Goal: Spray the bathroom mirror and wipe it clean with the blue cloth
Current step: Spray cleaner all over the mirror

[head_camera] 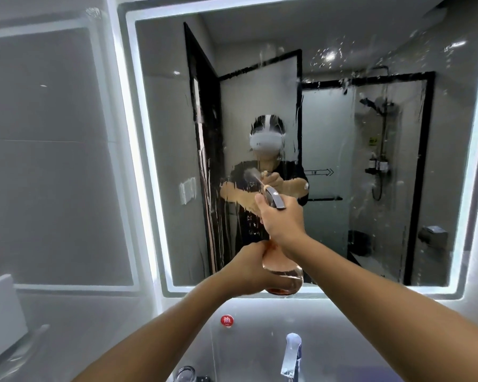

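The bathroom mirror, framed by a lit white strip, fills the wall ahead and is wet with droplets and long runs of liquid. I hold a clear spray bottle with pinkish liquid up in front of its lower middle. My right hand grips the grey trigger head, and a thin mist leaves the nozzle toward the glass. My left hand is wrapped around the left side of the bottle's round body. No blue cloth is in view.
Below the mirror a chrome faucet stands at the bottom edge, with a round red sticker on the wall above it. A glass cup sits at the bottom. A white box hangs on the left wall.
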A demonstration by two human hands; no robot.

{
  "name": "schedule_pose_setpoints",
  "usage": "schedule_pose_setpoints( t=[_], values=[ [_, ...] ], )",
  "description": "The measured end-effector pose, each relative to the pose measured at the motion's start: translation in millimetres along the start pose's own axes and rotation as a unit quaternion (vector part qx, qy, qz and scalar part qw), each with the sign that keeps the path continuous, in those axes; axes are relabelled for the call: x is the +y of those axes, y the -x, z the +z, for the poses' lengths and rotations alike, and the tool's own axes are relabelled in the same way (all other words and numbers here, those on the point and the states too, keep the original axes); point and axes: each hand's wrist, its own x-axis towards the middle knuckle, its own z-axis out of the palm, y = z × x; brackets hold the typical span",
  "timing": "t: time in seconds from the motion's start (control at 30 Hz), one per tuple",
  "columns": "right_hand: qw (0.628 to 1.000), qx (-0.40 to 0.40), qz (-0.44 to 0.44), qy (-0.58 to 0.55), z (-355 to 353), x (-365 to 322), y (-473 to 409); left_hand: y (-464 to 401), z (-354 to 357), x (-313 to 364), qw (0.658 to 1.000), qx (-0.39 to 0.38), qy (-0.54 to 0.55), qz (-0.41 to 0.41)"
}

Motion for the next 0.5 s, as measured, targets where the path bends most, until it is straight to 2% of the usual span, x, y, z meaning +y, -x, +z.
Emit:
schedule_pose_setpoints(
  t=[0.2, 0.5],
  values=[
    [1.000, 0.030, -0.010, 0.001, -11, 2, -2, -7, 6, 10, 1.000, -0.003, 0.001, 0.012],
    [0.999, 0.019, -0.019, 0.024, -33, 8, -1, -14, 21, 15, 0.999, -0.028, 0.013, 0.010]
  ],
)
